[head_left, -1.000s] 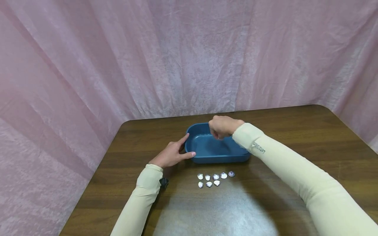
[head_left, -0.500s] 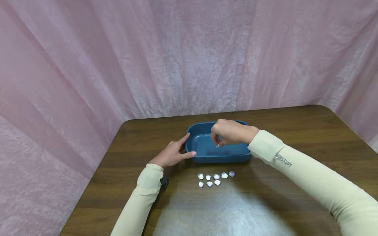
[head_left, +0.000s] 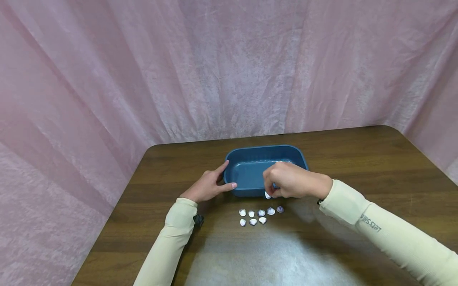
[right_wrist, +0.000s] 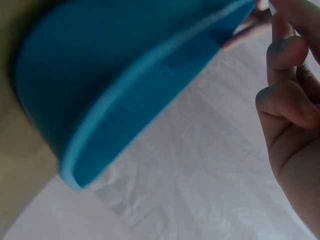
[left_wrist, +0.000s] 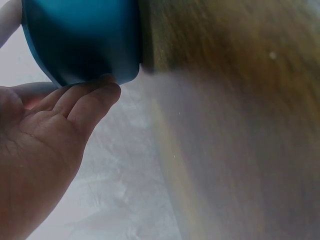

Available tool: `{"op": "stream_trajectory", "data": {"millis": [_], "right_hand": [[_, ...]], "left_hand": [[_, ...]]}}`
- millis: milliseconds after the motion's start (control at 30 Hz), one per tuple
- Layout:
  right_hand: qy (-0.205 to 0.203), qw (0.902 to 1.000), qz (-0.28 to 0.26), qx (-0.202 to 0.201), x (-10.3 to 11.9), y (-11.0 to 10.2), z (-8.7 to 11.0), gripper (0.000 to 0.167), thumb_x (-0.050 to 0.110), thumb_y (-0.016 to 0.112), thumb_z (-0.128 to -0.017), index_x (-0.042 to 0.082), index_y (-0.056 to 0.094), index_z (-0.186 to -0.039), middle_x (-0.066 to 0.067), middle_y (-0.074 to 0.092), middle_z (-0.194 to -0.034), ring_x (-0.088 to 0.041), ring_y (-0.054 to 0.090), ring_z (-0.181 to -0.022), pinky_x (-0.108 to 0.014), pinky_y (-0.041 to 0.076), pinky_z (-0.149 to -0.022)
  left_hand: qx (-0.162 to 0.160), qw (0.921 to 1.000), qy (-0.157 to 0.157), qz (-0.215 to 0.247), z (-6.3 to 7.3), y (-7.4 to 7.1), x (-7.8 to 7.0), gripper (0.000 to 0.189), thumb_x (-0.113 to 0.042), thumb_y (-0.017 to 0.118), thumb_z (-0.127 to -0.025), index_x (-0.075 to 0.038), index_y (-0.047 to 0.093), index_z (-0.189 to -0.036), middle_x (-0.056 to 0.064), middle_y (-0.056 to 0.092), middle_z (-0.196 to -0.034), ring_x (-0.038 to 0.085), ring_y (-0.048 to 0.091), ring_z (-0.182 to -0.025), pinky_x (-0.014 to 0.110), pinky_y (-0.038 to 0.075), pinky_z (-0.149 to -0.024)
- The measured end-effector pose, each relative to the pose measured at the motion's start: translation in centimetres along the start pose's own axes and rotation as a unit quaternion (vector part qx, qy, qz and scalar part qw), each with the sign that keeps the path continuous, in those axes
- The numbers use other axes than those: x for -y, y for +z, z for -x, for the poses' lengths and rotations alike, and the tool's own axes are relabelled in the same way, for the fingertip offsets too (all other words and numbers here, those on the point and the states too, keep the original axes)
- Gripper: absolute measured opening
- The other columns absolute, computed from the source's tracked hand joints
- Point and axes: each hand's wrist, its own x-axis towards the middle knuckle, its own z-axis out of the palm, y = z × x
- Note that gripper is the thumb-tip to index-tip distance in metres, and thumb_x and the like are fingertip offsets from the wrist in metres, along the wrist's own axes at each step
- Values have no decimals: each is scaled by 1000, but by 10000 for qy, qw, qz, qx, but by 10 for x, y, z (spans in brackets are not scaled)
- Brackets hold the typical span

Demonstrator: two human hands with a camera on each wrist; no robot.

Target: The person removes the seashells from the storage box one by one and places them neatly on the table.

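Observation:
A deep blue plastic tub (head_left: 247,192) with rounded corners stands on the table. My left hand (head_left: 206,186) rests against its left end, index finger at the rim and thumb along the front corner; the left wrist view has its fingers (left_wrist: 95,102) straight against the wall. Between the thumb and fingertips of my right hand (head_left: 291,180) a small white seashell (head_left: 268,195) is pinched, held just over the tub's front rim. In the right wrist view the remaining fingers (right_wrist: 287,102) are curled beside the tub. Nearer me, small seashells (head_left: 261,213) lie in two short rows.
The brown wooden table (head_left: 171,174) has rounded back corners. Pink velvety curtains (head_left: 250,79) hang close behind its back edge and along the left. A small black object (head_left: 198,219) sits by the left wrist.
My right hand has come from inside the tub toward me and rightward over the front rim, carrying a seashell. My left hand stays at the tub's left end.

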Motion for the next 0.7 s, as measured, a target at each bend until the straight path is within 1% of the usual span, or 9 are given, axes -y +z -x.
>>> {"op": "stream_trajectory", "data": {"millis": [133,200,300,500,600,700], "right_hand": [[-199,9998,-51,-16,3,16,9,27,-7,78,-68,19,72,-64,12,62,-70,1,56,-65,-14,45,-59],[-284,9996,-12,13,3,24,13,28,-8,78,-67,19,71,-63,12,60,-68,2,53,-64,-13,43,-58],[-220,9996,32,158,3,34,17,27,-7,78,-67,19,72,-63,13,59,-68,3,51,-64,-13,42,-59],[-1,9989,15,458,4,50,22,28,-5,81,-68,22,73,-63,15,61,-69,5,52,-64,-13,45,-61],[7,9985,85,536,4,56,22,28,-2,82,-69,23,72,-64,16,62,-69,6,53,-65,-14,47,-61],[-71,9984,165,544,4,60,21,28,-3,82,-68,23,73,-64,15,63,-69,5,55,-66,-15,48,-61]], "left_hand": [[12,10000,-17,-7,0,0,0,96,-59,66,-90,-19,17,-163,14,34,-163,29,39,-149,48,40,-118],[20,10000,-16,9,0,-1,0,96,-59,66,-90,-19,17,-163,14,34,-163,29,38,-149,49,40,-118],[25,10000,-18,10,1,-1,0,96,-59,66,-91,-19,17,-163,14,33,-163,29,38,-149,49,40,-118],[43,10000,-30,-15,1,-1,0,96,-59,66,-91,-20,16,-163,14,34,-163,28,39,-149,48,40,-118],[42,10000,-8,8,1,-2,0,96,-59,66,-91,-19,16,-163,14,33,-163,28,39,-149,48,40,-118],[45,10000,4,6,0,-2,0,96,-59,66,-91,-18,16,-163,14,33,-163,29,39,-149,48,40,-118]]}}
